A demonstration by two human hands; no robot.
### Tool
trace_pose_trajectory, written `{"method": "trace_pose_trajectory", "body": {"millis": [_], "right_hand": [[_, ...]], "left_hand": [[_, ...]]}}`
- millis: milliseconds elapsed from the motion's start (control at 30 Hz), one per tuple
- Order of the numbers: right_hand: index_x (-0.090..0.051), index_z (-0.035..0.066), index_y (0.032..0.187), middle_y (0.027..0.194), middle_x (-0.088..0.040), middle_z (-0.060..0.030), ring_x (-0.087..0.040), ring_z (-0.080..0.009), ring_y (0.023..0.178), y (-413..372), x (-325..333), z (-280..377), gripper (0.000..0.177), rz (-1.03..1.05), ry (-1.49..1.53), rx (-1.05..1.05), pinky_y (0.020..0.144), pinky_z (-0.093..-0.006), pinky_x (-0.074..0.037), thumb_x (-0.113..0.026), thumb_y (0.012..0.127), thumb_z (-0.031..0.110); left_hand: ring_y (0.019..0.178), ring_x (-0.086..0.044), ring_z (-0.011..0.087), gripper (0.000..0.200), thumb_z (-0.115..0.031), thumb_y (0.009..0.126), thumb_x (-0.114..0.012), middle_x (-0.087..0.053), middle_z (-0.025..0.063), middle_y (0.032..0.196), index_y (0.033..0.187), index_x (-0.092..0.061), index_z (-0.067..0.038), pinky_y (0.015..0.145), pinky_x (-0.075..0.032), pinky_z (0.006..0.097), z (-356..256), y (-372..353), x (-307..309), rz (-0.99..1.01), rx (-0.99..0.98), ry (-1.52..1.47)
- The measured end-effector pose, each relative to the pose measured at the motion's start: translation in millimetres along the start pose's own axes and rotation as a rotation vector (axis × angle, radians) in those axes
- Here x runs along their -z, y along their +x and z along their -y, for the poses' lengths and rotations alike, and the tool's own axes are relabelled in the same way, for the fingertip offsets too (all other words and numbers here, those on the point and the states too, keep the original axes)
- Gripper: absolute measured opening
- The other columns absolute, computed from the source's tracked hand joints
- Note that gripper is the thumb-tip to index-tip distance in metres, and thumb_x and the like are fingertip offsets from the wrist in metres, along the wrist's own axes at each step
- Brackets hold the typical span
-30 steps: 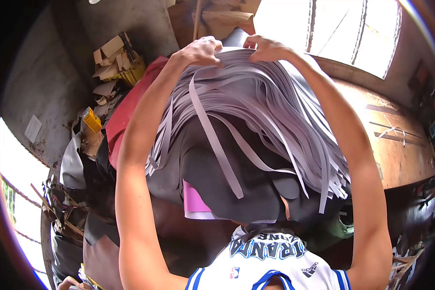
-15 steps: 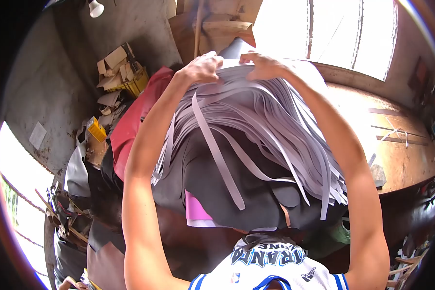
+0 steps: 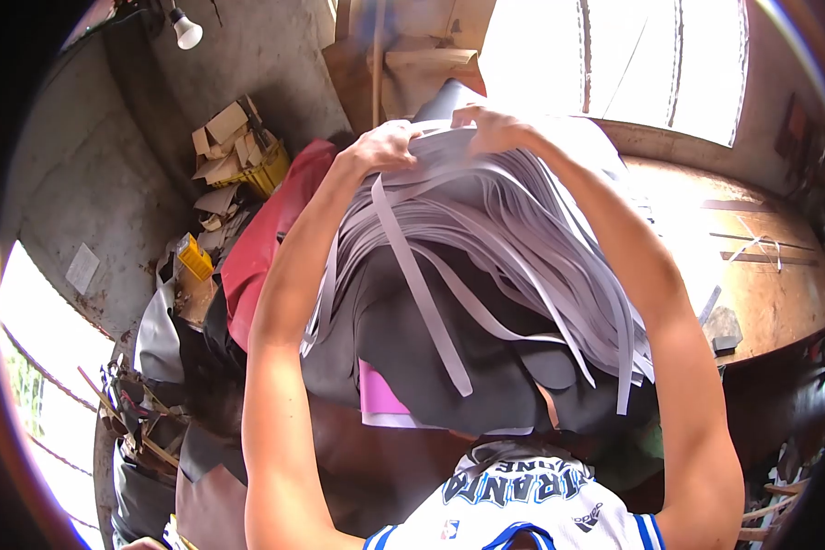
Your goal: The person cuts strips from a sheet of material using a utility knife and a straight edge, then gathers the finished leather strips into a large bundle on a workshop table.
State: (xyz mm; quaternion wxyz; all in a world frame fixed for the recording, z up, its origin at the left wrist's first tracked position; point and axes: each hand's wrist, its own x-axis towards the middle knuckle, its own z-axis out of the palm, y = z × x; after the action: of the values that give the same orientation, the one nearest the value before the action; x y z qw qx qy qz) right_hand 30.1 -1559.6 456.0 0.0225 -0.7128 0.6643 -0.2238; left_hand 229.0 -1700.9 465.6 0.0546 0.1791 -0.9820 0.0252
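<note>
A thick bundle of long, pale grey strips (image 3: 532,211) drapes over a pile of dark grey sheet material (image 3: 422,330). At the bundle's far end, my left hand (image 3: 390,145) is closed on the strips from the left, fingers curled over them. My right hand (image 3: 493,128) grips the same end a short way to the right, its fingertips bent inward. One loose strip (image 3: 422,293) hangs apart toward me over the dark sheets. What lies under my palms is hidden, and the strips between my hands look slightly blurred.
Pink material (image 3: 381,392) shows below the dark sheets, and red sheeting (image 3: 266,243) hangs at the left. A yellow crate (image 3: 268,172) holds cardboard pieces. To the right, a wooden table (image 3: 770,302) carries dark bars and a stone-like block (image 3: 724,325). A bright barred window (image 3: 623,64) is behind.
The view has shifted slightly, so the scene sits a little lower and the left side farther right. Both hands stay at the far end of the strips, moving only slightly.
</note>
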Motion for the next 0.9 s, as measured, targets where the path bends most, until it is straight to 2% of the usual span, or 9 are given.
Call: {"method": "trace_pose_trajectory", "body": {"millis": [167, 400, 467, 667, 700, 733, 767, 800, 900], "right_hand": [[-0.058, 0.011, 0.121, 0.129, -0.059, -0.013, -0.057, -0.0296, 0.118, 4.8, 0.8, 4.2, 0.057, 0.059, -0.015, -0.057, 0.098, -0.039, -0.047, -0.072, 0.068, 0.021], [-0.055, 0.012, 0.132, 0.127, -0.056, -0.0141, -0.055, -0.0305, 0.117, -11.9, 7.9, 10.5, 0.059, 0.011, -0.178, 0.105, 0.102, -0.0398, -0.043, -0.071, 0.075, 0.018], [-0.056, 0.01, 0.132, 0.125, -0.056, -0.0149, -0.054, -0.0303, 0.118, -15.8, 3.0, 8.6, 0.059, -0.038, -0.146, 0.091, 0.102, -0.0396, -0.043, -0.072, 0.076, 0.019], [-0.061, 0.009, 0.127, 0.126, -0.058, -0.0155, -0.055, -0.0298, 0.119, -21.1, 11.0, -3.7, 0.052, -0.115, -0.191, 0.174, 0.102, -0.0397, -0.045, -0.073, 0.08, 0.025], [-0.065, 0.008, 0.122, 0.123, -0.06, -0.0153, -0.055, -0.03, 0.119, -27.9, 23.3, -2.4, 0.047, -0.106, -0.181, 0.192, 0.102, -0.0392, -0.045, -0.074, 0.08, 0.027], [-0.061, 0.008, 0.122, 0.133, -0.052, -0.0117, -0.056, -0.0264, 0.116, -30.1, 32.9, -11.7, 0.043, -0.09, -0.106, 0.222, 0.095, -0.0382, -0.05, -0.072, 0.085, 0.025], [-0.061, 0.007, 0.121, 0.138, -0.051, -0.0074, -0.056, -0.0231, 0.115, -54.9, 57.8, 0.7, 0.04, -0.111, -0.056, 0.164, 0.09, -0.0356, -0.053, -0.071, 0.088, 0.027], [-0.06, 0.007, 0.123, 0.142, -0.049, -0.005, -0.056, -0.0194, 0.115, -81.7, 84.1, 4.9, 0.04, -0.125, 0.116, 0.073, 0.089, -0.0337, -0.052, -0.068, 0.09, 0.028], [-0.057, 0.008, 0.127, 0.138, -0.051, -0.0054, -0.055, -0.0162, 0.115, -216.9, 166.6, -55.7, 0.043, -0.453, 0.061, 0.014, 0.089, -0.0314, -0.049, -0.066, 0.092, 0.031]], "left_hand": [[0.111, -0.056, 0.0353, 0.065, -0.037, 0.068, -0.077, -0.059, 0.0215, 0.116, 0.121, -0.061, -0.002, 0.099, -0.044, 0.039, 2.7, 10.3, 0.2, 0.069, -0.039, 0.006], [0.089, -0.059, 0.0319, 0.041, -0.03, 0.066, -0.071, -0.061, 0.0195, 0.093, 0.092, -0.059, 0.0, 0.078, -0.045, 0.0413, -5.8, 17.3, 24.7, 0.133, 0.0, -0.021], [0.085, -0.058, 0.0314, 0.041, -0.028, 0.066, -0.07, -0.059, 0.0179, 0.089, 0.091, -0.057, 0.001, 0.077, -0.045, 0.0408, 5.0, 22.1, 22.1, 0.11, -0.002, -0.047], [0.093, -0.063, 0.0227, 0.055, -0.018, 0.066, -0.072, -0.07, 0.0138, 0.103, 0.12, -0.066, -0.008, 0.091, -0.047, 0.0328, -18.0, 15.4, 24.2, 0.251, -0.015, -0.217], [0.094, -0.064, 0.0247, 0.054, -0.02, 0.067, -0.073, -0.07, 0.0144, 0.102, 0.119, -0.066, -0.009, 0.09, -0.048, 0.0344, -17.3, 13.1, 20.3, 0.164, -0.029, -0.207], [0.096, -0.065, 0.0268, 0.054, -0.021, 0.067, -0.075, -0.07, 0.015, 0.102, 0.119, -0.067, -0.01, 0.089, -0.049, 0.0361, -15.5, 11.5, 15.5, 0.078, -0.041, -0.199], [0.099, -0.065, 0.0283, 0.054, -0.018, 0.068, -0.076, -0.069, 0.016, 0.105, 0.121, -0.066, -0.009, 0.09, -0.049, 0.0366, -10.9, 13.0, 14.6, 0.104, -0.034, -0.23], [0.092, -0.065, 0.021, 0.046, -0.009, 0.067, -0.075, -0.071, 0.0123, 0.099, 0.113, -0.068, -0.004, 0.089, -0.049, 0.033, -6.8, 13.2, 11.0, 0.05, -0.043, -0.236], [0.085, -0.064, 0.0187, 0.037, -0.011, 0.067, -0.075, -0.07, 0.0109, 0.091, 0.103, -0.068, -0.002, 0.082, -0.05, 0.0324, -5.6, 13.2, 10.2, -0.011, -0.099, -0.183]]}}
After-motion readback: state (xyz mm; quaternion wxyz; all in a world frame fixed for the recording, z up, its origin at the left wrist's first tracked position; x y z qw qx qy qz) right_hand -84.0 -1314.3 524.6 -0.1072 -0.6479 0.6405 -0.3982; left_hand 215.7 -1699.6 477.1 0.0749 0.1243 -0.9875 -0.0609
